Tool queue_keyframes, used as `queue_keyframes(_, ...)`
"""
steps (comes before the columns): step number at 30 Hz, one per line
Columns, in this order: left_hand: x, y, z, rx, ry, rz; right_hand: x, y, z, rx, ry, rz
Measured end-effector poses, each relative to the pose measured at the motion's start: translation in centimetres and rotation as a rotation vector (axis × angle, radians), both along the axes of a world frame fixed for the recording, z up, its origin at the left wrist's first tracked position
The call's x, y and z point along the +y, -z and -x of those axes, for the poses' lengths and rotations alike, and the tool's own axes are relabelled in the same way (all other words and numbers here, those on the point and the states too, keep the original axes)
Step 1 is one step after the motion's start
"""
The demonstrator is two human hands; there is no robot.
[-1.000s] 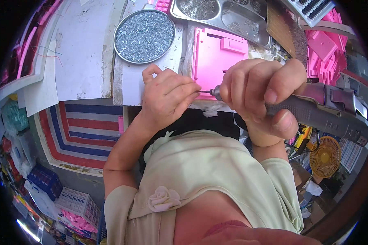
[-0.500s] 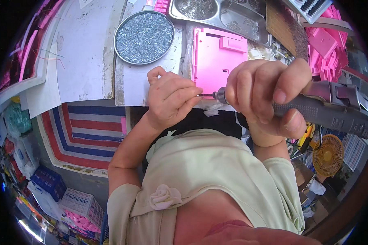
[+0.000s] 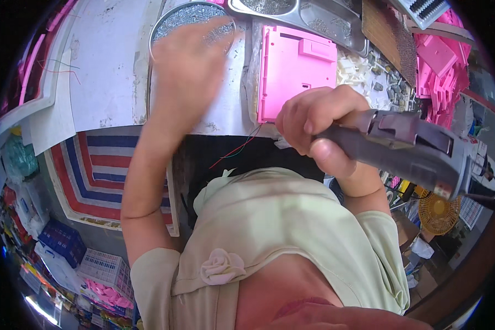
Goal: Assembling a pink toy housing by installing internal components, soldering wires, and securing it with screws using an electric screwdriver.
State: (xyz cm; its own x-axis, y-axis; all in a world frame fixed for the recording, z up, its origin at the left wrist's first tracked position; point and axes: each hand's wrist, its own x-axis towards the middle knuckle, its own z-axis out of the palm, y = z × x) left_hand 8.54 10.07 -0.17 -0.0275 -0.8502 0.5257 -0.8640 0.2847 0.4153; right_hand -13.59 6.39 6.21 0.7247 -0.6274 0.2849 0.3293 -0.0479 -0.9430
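My right hand (image 3: 324, 124) is wrapped around a grey electric screwdriver (image 3: 407, 151), held over the bench's front edge. Its tip is hidden behind my fingers. Just beyond lies a pink plastic housing (image 3: 291, 69) with a raised block and a small slot. Red and green wires (image 3: 239, 149) hang from its near corner over the bench edge. My left hand (image 3: 192, 66) reaches over a round metal tray (image 3: 152, 41) filled with small silver screws (image 3: 176, 22). Motion smears its fingers, so whether they hold a screw cannot be made out.
A steel compartment tray (image 3: 355, 44) with small metal parts stands at the back. White plastic pieces (image 3: 349, 69) lie right of the housing, near a brown board (image 3: 388, 38). Pink plastic parts (image 3: 440, 66) are piled at far right. A striped panel (image 3: 110, 176) sits below the bench at left.
My left hand has moved from the screwdriver's tip, up and left to the screw tray. My right hand has turned the screwdriver slightly and shifted left. The hanging wires have come into sight.
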Motion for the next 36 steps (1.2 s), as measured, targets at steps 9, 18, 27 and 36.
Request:
queue_keyframes(9,1.0,1.3,3.7,-0.075,0.311,-0.095,0.0,3.0,-1.8,-0.159,-0.08,0.315)
queue_keyframes(18,0.9,-1.7,5.2,-0.093,0.284,-0.213,-4.5,-3.0,8.0,-0.286,0.052,0.028)
queue_keyframes(27,-1.3,-0.2,10.9,-0.024,0.469,-0.145,-1.0,0.9,11.9,-0.094,0.309,-0.016)
queue_keyframes(36,-1.5,-0.4,11.2,0.007,0.44,-0.195,-3.9,2.0,12.0,-0.154,0.364,0.031)
